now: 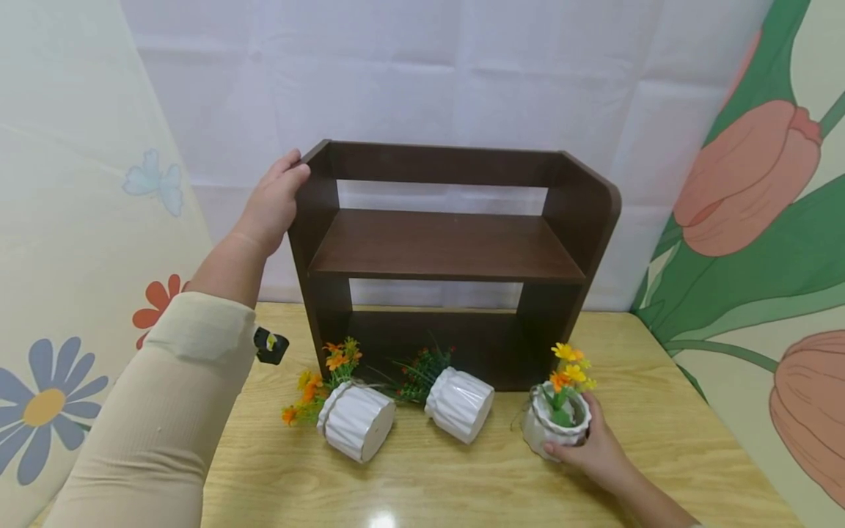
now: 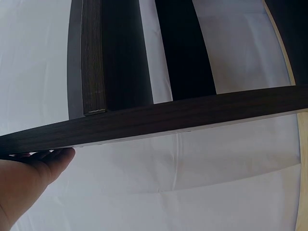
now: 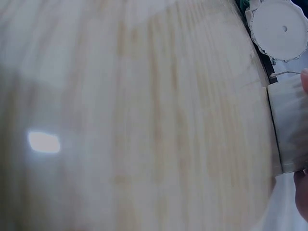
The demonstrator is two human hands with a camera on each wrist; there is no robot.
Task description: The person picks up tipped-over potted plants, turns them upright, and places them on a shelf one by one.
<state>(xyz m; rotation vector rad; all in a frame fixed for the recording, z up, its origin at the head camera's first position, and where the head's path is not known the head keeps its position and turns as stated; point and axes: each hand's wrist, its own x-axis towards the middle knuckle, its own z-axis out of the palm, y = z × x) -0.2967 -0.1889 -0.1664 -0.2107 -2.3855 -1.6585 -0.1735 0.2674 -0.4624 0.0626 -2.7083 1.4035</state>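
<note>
Shelf (image 1: 449, 246) on table (image 1: 475, 491), three flowerpots (image 1: 460, 405) before it, cloth (image 1: 462, 66) behind

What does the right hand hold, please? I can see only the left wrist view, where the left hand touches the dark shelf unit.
Observer: In the head view, the right hand grips a white pot with yellow and orange flowers.
Operator: Thank you. Are there also other pots on the table?
Observer: Yes, an orange-flowered pot and a red-flowered pot lie tipped on the table, in front of the shelf unit.
Operator: And which of these two is nearer to the pot in the hand?
Observer: The red-flowered one; it lies between the other two.
</note>
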